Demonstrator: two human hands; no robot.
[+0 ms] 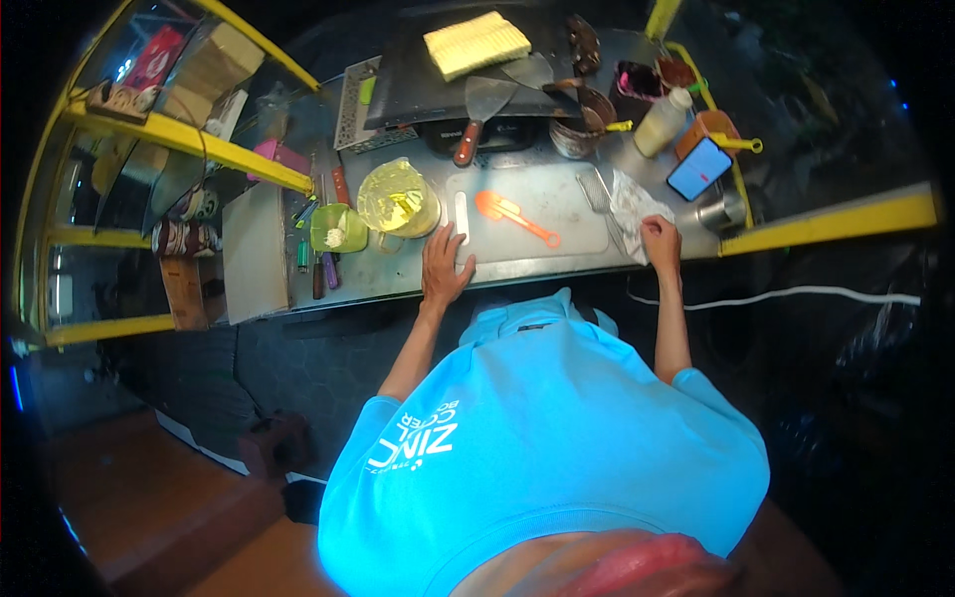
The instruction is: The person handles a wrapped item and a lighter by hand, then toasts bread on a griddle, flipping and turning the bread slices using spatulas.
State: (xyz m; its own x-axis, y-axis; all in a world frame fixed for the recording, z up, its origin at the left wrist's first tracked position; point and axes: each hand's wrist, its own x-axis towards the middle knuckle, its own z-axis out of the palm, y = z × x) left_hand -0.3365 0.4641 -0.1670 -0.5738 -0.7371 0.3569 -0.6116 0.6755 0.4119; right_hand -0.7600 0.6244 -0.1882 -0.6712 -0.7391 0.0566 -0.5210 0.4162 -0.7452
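In the head view, the cutting board (557,184) is the landmark; at its left edge lies a white strip-like tool (461,214), long axis running away from the person; the left hand (447,269), the nearer one, is at the board's near left corner, fingers spread apart and gripping nothing, fingertips by the tool's near end, contact unclear; right of the board lies a crumpled white cloth (629,202), with the right hand (661,244) at its near right side, fingers drawn together, though I cannot tell whether they pinch it; on the board an orange utensil (519,218) slants from far left to near right; a slotted metal utensil (596,191) at the board's right edge stands between it and the cloth; left of the board sits a jug (379,189), beyond it a spatula (468,142).
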